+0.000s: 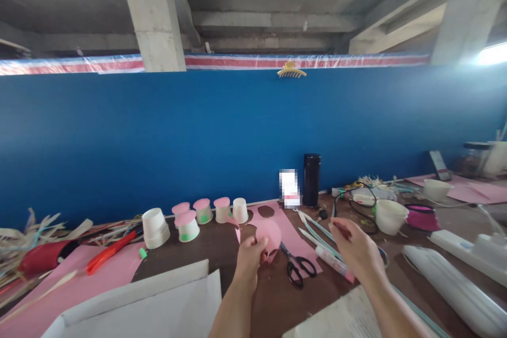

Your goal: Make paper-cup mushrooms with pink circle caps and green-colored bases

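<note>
Two bare hands work over a brown tabletop point(253, 301) in the lower middle of the frame. The left hand point(249, 254) holds a pink paper circle point(269, 233) upright, its fingers pinched on the circle's lower left edge. The circle stands just above the tabletop, in front of a pink sheet point(291, 240) with round holes cut out of it.

The right hand point(356, 251) hovers to the right of the circle, seen from the back with its fingers curled. Something small and reddish shows at the fingertips, but I cannot tell whether they grip it.

Between the hands lie black-handled scissors point(297, 268) on the edge of the pink sheet. A glue tube point(335, 264) lies partly under the right hand.

Further back and to the left stands a row of small paper cups point(203, 211), upside down, several with pink tops. A stack of white cups point(155, 228) is at the left end. A black flask point(311, 179) stands upright against the blue wall point(158, 132), above the pink sheet.
</note>
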A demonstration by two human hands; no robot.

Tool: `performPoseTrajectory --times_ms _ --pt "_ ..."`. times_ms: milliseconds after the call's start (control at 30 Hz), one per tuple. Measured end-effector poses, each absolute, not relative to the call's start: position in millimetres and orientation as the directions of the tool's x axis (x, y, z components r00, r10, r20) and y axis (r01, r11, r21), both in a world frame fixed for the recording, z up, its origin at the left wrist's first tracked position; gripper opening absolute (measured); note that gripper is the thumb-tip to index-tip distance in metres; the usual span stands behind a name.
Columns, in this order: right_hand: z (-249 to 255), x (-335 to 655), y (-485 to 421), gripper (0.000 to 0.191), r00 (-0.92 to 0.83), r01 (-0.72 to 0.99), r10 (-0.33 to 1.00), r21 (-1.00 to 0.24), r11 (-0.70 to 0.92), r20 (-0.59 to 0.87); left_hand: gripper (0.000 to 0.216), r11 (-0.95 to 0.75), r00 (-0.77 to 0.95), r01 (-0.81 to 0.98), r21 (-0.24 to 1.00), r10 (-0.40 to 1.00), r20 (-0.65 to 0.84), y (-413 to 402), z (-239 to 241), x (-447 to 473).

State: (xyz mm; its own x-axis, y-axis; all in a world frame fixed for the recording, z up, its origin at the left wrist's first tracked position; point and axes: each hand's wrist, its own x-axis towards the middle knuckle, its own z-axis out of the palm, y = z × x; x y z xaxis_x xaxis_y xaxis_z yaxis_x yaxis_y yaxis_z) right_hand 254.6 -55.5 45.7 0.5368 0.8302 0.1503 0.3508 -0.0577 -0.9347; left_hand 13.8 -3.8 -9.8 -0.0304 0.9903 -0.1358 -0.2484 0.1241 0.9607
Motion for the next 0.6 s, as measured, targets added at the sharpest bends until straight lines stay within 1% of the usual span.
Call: performPoseTrajectory --times_ms 33,67,100,133,167,200,267,400,500,600 --pt "44.7 260.7 -56.8 0.042 0.521 0.443 0.840 -0.889 -0.115 0.151 0.028 0.121 -0.031 -0.242 0.963 0.991 -0.132 -3.6 -10.1 13.6" --pt "43.2 264.6 -58.1 0.044 0.467 0.613 0.873 -0.763 -0.208 0.138 0.028 0.119 -0.028 -0.234 0.965 0.991 -0.129 -3.4 -10.6 13.5" --pt "41.3 266.6 -59.4 0.048 0.432 0.725 0.893 -0.637 -0.263 0.123 0.028 0.118 -0.025 -0.226 0.967 0.992 -0.126 -3.2 -11.1 13.4" --pt "39.2 267.3 -60.6 0.051 0.398 0.812 0.912 -0.503 -0.297 0.104 0.028 0.116 -0.026 -0.219 0.969 0.992 -0.124 -2.9 -11.6 13.2" --pt "37.4 267.1 -61.5 0.053 0.371 0.865 0.924 -0.394 -0.311 0.086 0.027 0.114 -0.028 -0.213 0.971 0.992 -0.122 -2.6 -12.2 13.0" --pt "35.8 266.5 -62.1 0.053 0.355 0.889 0.932 -0.334 -0.312 0.075 0.027 0.112 -0.030 -0.206 0.972 0.992 -0.121 -2.2 -12.8 12.8" --pt "34.2 264.8 -63.1 0.050 0.327 0.911 0.944 -0.281 -0.302 0.043 0.027 0.111 -0.031 -0.193 0.975 0.992 -0.120 -1.5 -13.8 12.5" --pt "35.2 261.8 -65.3 0.042 0.297 0.926 0.955 -0.236 -0.295 -0.030 0.027 0.114 -0.034 -0.170 0.979 0.992 -0.121 -1.5 -14.0 12.6" --pt "36.0 260.2 -66.9 0.037 0.301 0.925 0.952 -0.228 -0.305 -0.052 0.029 0.113 -0.038 -0.159 0.981 0.992 -0.121 -2.8 -12.8 12.9" --pt "36.0 260.9 -66.7 0.034 0.292 0.922 0.954 -0.247 -0.298 -0.064 0.029 0.107 -0.039 -0.151 0.983 0.993 -0.115 -3.7 -11.7 12.8"
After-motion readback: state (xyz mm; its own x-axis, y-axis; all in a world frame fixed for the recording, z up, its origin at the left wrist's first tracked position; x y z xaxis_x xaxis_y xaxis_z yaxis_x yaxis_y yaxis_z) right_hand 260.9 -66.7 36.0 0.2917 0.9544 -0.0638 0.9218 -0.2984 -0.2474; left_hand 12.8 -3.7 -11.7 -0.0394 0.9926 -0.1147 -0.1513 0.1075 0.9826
